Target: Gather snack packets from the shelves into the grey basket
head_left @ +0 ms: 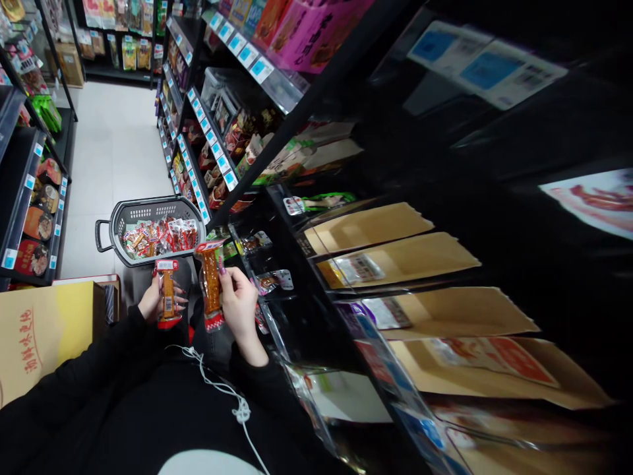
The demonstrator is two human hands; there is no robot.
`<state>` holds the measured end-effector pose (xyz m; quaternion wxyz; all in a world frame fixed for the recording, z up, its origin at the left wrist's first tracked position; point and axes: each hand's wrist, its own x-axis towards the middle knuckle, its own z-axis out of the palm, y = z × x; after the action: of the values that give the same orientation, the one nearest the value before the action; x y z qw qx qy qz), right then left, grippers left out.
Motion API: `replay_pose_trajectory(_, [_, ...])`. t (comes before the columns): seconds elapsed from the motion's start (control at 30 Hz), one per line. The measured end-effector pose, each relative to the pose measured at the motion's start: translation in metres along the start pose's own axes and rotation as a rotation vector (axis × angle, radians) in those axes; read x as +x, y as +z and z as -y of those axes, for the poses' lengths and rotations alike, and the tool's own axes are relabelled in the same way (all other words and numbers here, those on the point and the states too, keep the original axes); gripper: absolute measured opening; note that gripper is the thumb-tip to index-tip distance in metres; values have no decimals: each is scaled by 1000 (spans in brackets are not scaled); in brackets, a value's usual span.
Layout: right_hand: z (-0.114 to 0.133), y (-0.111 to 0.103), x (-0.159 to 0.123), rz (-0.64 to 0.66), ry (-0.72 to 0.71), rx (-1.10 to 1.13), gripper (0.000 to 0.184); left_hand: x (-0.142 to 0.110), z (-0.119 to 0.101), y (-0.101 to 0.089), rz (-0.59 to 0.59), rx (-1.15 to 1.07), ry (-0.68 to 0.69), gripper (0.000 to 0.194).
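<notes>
My right hand point(240, 300) pinches a long snack packet point(211, 280) by its side; clear film with red ends shows a brown stick inside. Just left of it, my left hand point(152, 300) holds a similar, smaller snack packet point(168, 293) with a red and white top, its fingers partly behind the wrapper. Beyond both hands stands a grey basket point(119, 221) on the floor, its black handle out to the left. Many small red and brown wrapped snacks point(161, 234) lie heaped in it.
Close on my right rises a black shelf rack with open cardboard boxes point(376, 227) and small packets. A yellow carton point(47, 330) stands at left. Stocked shelves point(37, 198) line the aisle's far left, with white floor tiles point(113, 138) between. A white cable point(217, 382) hangs over my front.
</notes>
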<state>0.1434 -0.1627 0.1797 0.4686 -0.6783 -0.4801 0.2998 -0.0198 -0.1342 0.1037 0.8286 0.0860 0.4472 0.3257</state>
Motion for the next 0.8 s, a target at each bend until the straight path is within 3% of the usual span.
replay_pose_trajectory(0.17, [3, -2, 6, 343, 260, 622, 36, 0, -1, 1, 0, 28, -3, 52])
replay_pose_trajectory(0.3, [0, -4, 7, 321, 276, 793, 35, -1, -1, 2, -7, 40, -3, 52])
replay_pose_trajectory(0.4, [-21, 1, 16, 280, 239, 597, 33, 0, -1, -1, 17, 1, 24, 45])
replay_pose_trajectory(0.53, [-74, 18, 31, 162, 221, 200, 38, 3, 3, -8, 99, -14, 160, 19])
replay_pose_trajectory(0.63, [-105, 39, 34, 119, 212, 83, 37, 4, 7, -9, 185, 5, 203, 28])
replay_pose_trajectory(0.7, [-112, 59, 40, 121, 193, 9, 35, 4, 10, -8, 265, 11, 177, 30])
replay_pose_trajectory(0.8, [-100, 93, 69, 165, 155, -68, 32, 3, 13, -8, 360, 36, 152, 35])
